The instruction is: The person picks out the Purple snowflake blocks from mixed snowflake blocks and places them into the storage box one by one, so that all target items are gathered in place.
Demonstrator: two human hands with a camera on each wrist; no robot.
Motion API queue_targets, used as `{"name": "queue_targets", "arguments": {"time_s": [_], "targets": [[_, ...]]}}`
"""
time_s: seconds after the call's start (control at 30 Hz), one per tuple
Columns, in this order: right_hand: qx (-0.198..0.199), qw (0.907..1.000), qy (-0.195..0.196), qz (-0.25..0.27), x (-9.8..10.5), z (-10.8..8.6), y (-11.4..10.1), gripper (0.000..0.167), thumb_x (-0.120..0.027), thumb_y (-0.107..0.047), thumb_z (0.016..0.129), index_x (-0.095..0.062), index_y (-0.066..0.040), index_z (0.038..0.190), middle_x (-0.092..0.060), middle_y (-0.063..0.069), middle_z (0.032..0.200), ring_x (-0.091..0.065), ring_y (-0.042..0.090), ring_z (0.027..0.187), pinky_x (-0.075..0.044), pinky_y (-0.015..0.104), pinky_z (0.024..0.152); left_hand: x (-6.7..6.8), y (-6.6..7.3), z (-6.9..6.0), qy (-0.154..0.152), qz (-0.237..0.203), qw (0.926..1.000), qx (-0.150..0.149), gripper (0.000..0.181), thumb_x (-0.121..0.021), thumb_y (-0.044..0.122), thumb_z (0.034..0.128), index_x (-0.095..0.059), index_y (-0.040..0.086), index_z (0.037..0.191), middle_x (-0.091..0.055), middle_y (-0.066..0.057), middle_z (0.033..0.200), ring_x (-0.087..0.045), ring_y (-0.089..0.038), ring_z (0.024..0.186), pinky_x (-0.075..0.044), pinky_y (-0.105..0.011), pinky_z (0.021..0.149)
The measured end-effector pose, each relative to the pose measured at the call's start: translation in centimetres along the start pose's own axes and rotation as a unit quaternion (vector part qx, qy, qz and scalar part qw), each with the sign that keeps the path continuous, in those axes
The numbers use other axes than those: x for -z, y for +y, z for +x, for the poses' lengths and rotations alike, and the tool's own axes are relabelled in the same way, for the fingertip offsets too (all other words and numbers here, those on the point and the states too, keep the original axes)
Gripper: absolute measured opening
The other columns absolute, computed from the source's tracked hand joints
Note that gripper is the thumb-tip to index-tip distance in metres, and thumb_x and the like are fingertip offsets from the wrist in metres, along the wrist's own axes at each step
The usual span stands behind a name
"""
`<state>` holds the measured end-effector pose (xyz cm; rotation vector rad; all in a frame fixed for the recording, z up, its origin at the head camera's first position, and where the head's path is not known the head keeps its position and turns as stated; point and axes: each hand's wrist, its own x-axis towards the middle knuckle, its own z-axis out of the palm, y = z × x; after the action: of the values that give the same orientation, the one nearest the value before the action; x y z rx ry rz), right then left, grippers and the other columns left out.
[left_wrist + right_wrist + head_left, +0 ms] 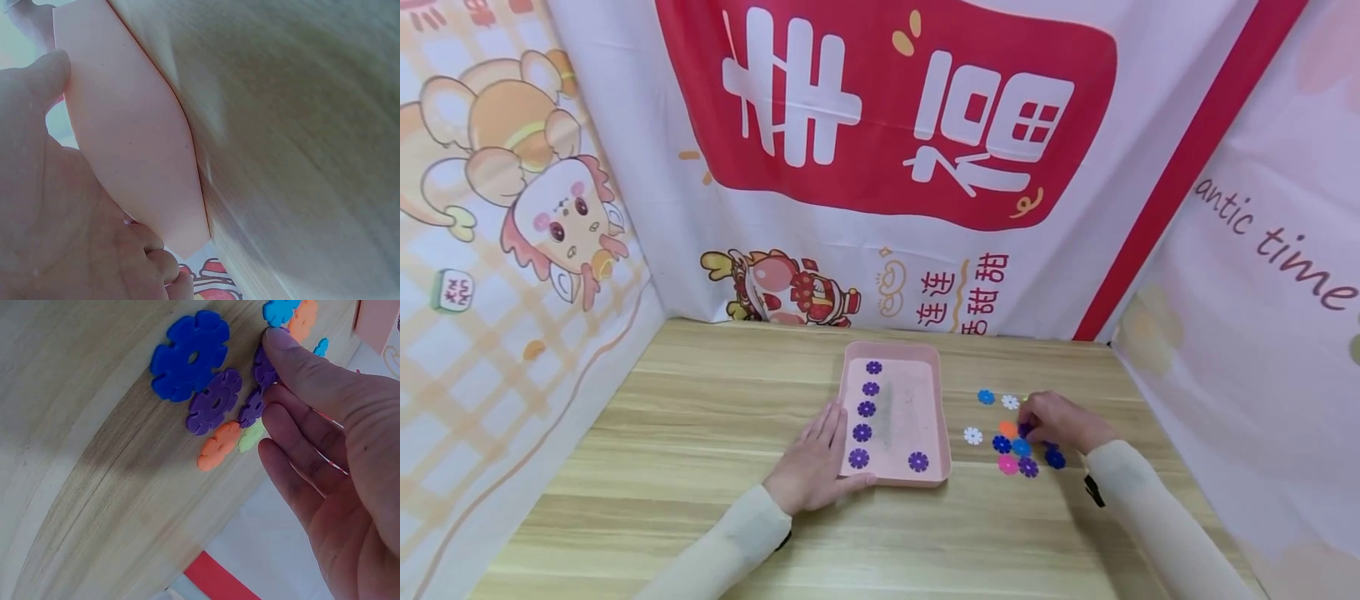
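Two hands observed: the right hand [1063, 422] pinches a purple piece [263, 369] amid loose coloured pieces [1008, 464], the left hand [811, 468] lies extended against a pink tray [917, 400] holding six purple flower pieces [867, 409], all on a wood-grain table [700, 450].

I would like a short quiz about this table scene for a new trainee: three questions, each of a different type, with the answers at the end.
1. What does the left hand touch?
A. a white piece
B. the pink tray
C. the hanging cloth
2. True or false: the right hand is inside the tray.
3. How many purple pieces lie in the tray?

Key:
1. B; it lies at the tray's near left corner.
2. False; it is at the loose pieces to the right of the tray.
3. Six: five in a line along the left side, one near the near right corner.
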<state>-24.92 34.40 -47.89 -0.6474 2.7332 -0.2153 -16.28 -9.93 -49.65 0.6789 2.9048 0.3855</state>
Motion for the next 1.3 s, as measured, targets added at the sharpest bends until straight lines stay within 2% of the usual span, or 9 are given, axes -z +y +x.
{"name": "queue_targets", "arguments": {"time_s": [0.23,0.5,0.7,0.93,1.3], "targets": [[-0.050,0.9981,-0.023,0.029,0.5,0.5,0.0,0.014,-0.084,-0.011,0.090,-0.075,-0.019,0.098,-0.069,-0.006,0.088,-0.062,0.011,0.081,-0.061,0.034,0.080,0.2,0.0,0.0,0.000,0.002,1.0000,0.001,0.116,-0.052,0.079,0.0956,-0.018,-0.007,0.165,-0.008,-0.026,0.176,-0.012,-0.043,0.165,-0.020,-0.056,0.135],[-0.051,0.9978,-0.024,0.035,1.1,0.0,0.3,0.011,-0.080,-0.008,0.093,-0.073,-0.016,0.092,-0.071,-0.001,0.087,-0.063,0.014,0.078,-0.062,0.036,0.079,0.1,0.0,0.0,-0.003,-0.003,1.0000,0.002,0.116,-0.052,0.079,0.0955,-0.017,-0.007,0.166,-0.008,-0.026,0.176,-0.012,-0.043,0.165,-0.020,-0.056,0.135],[-0.022,0.9996,-0.008,0.016,1.4,-0.5,0.4,0.007,-0.080,-0.007,0.093,-0.075,-0.012,0.091,-0.073,0.000,0.085,-0.061,0.010,0.076,-0.061,0.033,0.075,0.2,0.0,0.0,-0.001,-0.001,1.0000,0.000,0.116,-0.052,0.079,0.0957,-0.018,-0.007,0.165,-0.008,-0.026,0.176,-0.012,-0.043,0.165,-0.020,-0.055,0.135],[-0.006,0.9998,-0.003,0.019,1.9,-0.7,0.4,0.009,-0.076,-0.006,0.096,-0.077,-0.014,0.091,-0.073,-0.002,0.085,-0.062,0.009,0.073,-0.060,0.030,0.072,0.2,0.1,-0.2,-0.005,-0.005,1.0000,0.000,0.116,-0.052,0.079,0.0957,-0.017,-0.008,0.165,-0.009,-0.027,0.176,-0.013,-0.043,0.165,-0.020,-0.055,0.135],[0.047,0.9989,0.006,0.003,5.1,0.3,-2.4,0.014,-0.072,-0.007,0.100,-0.077,-0.014,0.089,-0.075,0.003,0.084,-0.058,0.008,0.069,-0.060,0.026,0.070,-0.1,-0.2,0.1,-0.003,0.004,1.0000,-0.001,0.117,-0.050,0.081,0.0950,-0.017,-0.006,0.166,-0.008,-0.026,0.176,-0.012,-0.043,0.165,-0.019,-0.055,0.135]]}}
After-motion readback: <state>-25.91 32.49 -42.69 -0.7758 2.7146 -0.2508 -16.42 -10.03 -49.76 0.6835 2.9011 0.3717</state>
